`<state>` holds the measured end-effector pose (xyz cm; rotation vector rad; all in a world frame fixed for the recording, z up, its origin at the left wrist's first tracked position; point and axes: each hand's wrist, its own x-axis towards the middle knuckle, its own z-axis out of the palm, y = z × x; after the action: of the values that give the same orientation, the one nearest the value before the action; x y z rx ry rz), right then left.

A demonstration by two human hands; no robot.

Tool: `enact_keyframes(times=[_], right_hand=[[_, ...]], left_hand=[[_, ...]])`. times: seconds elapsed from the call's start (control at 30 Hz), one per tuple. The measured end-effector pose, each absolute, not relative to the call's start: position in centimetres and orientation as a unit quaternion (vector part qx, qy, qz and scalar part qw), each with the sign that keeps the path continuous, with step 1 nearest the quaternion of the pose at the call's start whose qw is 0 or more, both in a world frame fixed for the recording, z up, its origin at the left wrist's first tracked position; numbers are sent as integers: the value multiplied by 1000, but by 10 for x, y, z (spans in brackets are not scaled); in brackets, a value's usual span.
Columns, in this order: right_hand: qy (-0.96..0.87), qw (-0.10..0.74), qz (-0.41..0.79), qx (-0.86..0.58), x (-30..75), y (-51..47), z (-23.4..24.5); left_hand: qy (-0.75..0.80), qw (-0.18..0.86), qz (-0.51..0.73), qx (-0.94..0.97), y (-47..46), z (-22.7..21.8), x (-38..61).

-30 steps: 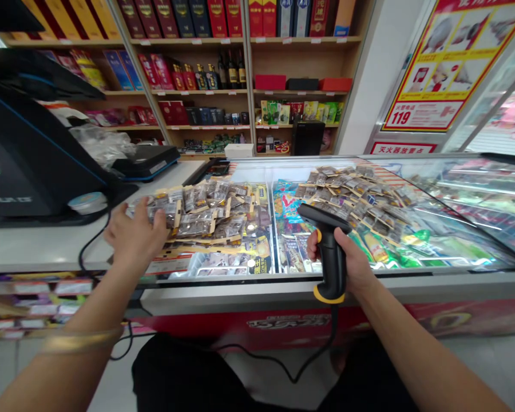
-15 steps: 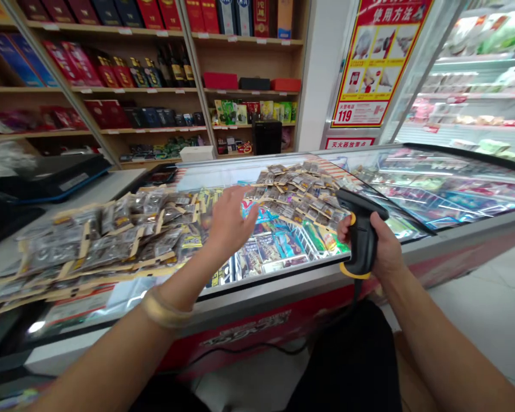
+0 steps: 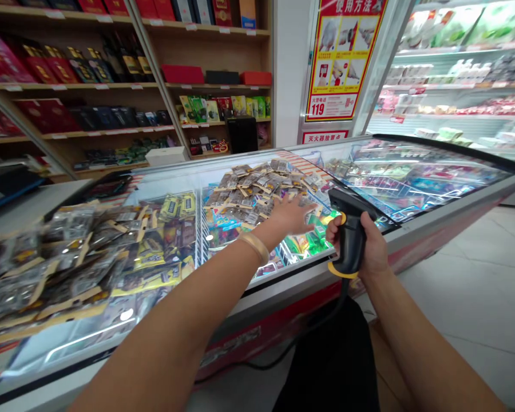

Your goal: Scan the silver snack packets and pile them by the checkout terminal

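Note:
My right hand [image 3: 375, 243] is wrapped round the handle of a black and yellow barcode scanner [image 3: 351, 237], its cable hanging down. The scanner's head points up and to the left. My left hand [image 3: 290, 214], with a bangle on the wrist, reaches forward with its fingers spread and nothing seen in it. It is over the near right side of a heap of small clear packets with tan strips [image 3: 257, 186] on the freezer's glass top. Whether the fingertips touch the packets I cannot tell. A larger spread of similar packets [image 3: 64, 257] lies to the left.
The chest freezer [image 3: 438, 234] has wrapped goods under its glass. Behind stand wooden shelves [image 3: 217, 86] with boxes and bottles. A red and yellow poster [image 3: 345, 63] hangs beside a lit refrigerated shelf [image 3: 455, 86]. A dark device [image 3: 8, 186] rests on the left counter.
My left hand has moved right and over to the right heap of packets, fingers spread. My view has turned to the right. My right hand still holds the scanner.

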<state>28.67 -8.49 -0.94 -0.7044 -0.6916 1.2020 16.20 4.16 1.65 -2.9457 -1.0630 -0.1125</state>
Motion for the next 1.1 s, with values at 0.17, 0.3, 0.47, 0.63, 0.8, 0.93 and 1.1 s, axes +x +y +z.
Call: enact_keyframes(times=[0.17, 0.3, 0.47, 0.63, 0.8, 0.93, 1.1], right_hand=[[-327, 705, 543, -319, 286, -87, -10], [-330, 699, 547, -322, 280, -86, -9], [-333, 684, 568, -315, 262, -80, -6], [-334, 677, 577, -312, 242, -76, -5], [-338, 670, 575, -326, 239, -79, -6], [-354, 665, 573, -323, 238, -82, -6], [-354, 652, 604, -292, 213, -79, -5]], left_hand=[[-318, 3, -44, -947, 38, 13, 128], [-301, 5, -90, -949, 31, 13, 88], [-263, 10, -230, -937, 28, 5, 60], [-307, -91, -368, -873, 28, -3, 53], [-418, -347, -451, -708, 20, 5, 43], [-421, -508, -439, -610, 9, 20, 15], [-443, -574, -490, -484, -12, 29, -37]])
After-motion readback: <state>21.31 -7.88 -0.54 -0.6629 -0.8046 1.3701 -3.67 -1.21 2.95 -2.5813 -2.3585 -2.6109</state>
